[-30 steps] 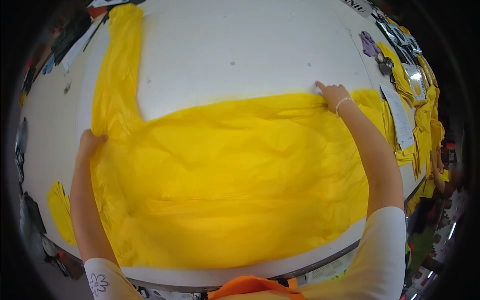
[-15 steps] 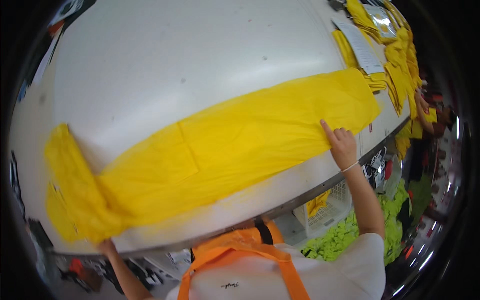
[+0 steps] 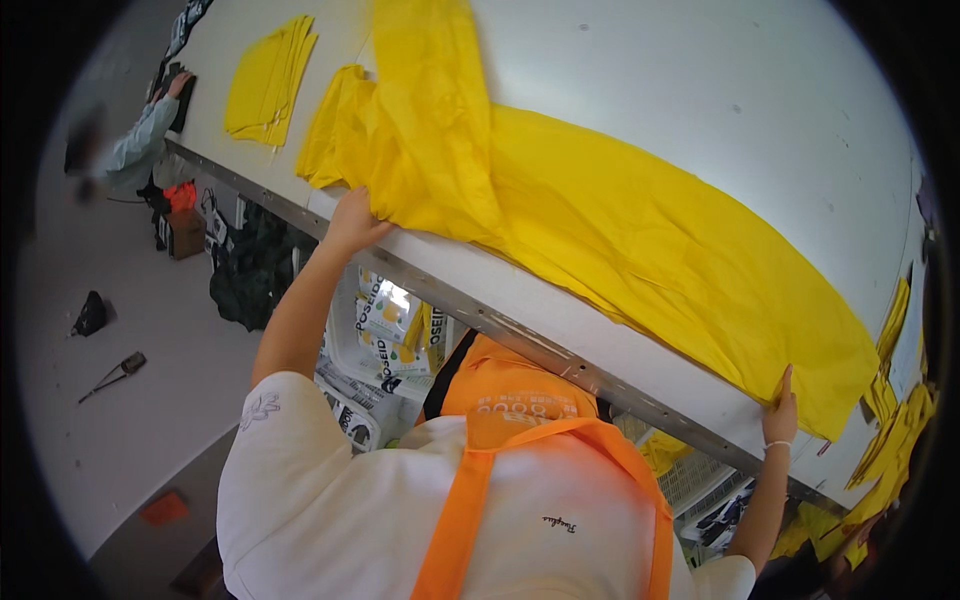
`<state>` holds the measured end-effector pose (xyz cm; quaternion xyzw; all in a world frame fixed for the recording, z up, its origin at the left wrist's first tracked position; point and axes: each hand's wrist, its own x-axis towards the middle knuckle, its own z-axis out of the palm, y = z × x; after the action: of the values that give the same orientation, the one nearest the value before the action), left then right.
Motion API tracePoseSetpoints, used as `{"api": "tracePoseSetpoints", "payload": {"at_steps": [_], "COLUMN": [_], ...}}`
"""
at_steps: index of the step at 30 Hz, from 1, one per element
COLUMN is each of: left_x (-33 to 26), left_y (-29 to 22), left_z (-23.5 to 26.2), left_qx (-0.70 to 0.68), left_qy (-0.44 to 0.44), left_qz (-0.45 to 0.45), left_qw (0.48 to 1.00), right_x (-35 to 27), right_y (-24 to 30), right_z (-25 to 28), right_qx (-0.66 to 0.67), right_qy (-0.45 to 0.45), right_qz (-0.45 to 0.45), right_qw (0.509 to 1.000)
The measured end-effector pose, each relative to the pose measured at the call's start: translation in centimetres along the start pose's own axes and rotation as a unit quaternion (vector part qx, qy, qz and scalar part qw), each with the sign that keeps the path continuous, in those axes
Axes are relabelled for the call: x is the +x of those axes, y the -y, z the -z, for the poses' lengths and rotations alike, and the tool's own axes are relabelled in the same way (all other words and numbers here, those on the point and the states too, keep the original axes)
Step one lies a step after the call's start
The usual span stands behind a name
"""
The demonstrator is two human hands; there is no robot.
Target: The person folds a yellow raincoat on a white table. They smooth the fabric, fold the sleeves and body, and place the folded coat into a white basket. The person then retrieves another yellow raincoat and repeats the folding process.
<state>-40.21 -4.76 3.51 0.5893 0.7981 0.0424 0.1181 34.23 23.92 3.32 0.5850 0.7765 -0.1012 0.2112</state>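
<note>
A long yellow garment (image 3: 620, 210) of thin cloth lies spread across the white table (image 3: 650, 50). Its left part is bunched, with a sleeve-like strip (image 3: 435, 70) running over it toward the far side. My left hand (image 3: 355, 222) is closed on the near edge of the bunched cloth, fingertips partly hidden by it. At the right end, my right hand (image 3: 780, 415) lies against the garment's near edge with one finger stretched out. Its other fingers are partly hidden.
A folded yellow stack (image 3: 268, 85) lies at the far left, and more yellow pieces (image 3: 895, 430) at the right. Below the metal table edge (image 3: 540, 345) stand white crates (image 3: 375, 375) with packages. Another person's hand (image 3: 180, 84) touches dark cloth at the far left.
The view has swung left, bringing the folded stack and the floor into sight. My right hand has come to the garment's near edge; my left still holds the bunched end.
</note>
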Motion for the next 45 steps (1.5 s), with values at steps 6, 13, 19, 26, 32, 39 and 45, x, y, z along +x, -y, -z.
{"api": "tracePoseSetpoints", "payload": {"at_steps": [6,13,19,26,32,39,45], "left_x": [3.4,4.6,6.5,5.7,5.5,6.6,6.5], "left_y": [3.4,5.0,5.5,6.0,5.5,4.3,3.5], "left_z": [3.8,-1.0,-0.4,-1.6,-1.0,0.4,0.0], "left_qx": [0.069,-0.074,-0.149,-0.232,-0.222,-0.129,-0.104], "left_qy": [-0.153,-0.053,-0.031,-0.018,0.004,0.041,0.037], "left_qz": [-0.119,-0.043,-0.087,-0.061,-0.015,-0.047,-0.071], "left_qw": [0.979,0.995,0.985,0.971,0.975,0.99,0.991], "right_x": [5.4,12.7,22.6,28.4,25.0,-1.0,-3.6], "right_y": [14.4,49.8,79.8,84.5,54.1,9.8,21.5], "right_z": [11.6,25.7,30.8,31.1,38.1,14.9,7.9], "right_qx": [0.056,0.15,0.049,-0.171,0.027,0.373,0.509], "right_qy": [-0.141,-0.262,-0.27,-0.203,-0.314,-0.34,-0.209], "right_qz": [0.144,0.456,0.48,0.31,0.235,-0.23,-0.221], "right_qw": [0.978,0.837,0.833,0.913,0.92,0.832,0.805]}}
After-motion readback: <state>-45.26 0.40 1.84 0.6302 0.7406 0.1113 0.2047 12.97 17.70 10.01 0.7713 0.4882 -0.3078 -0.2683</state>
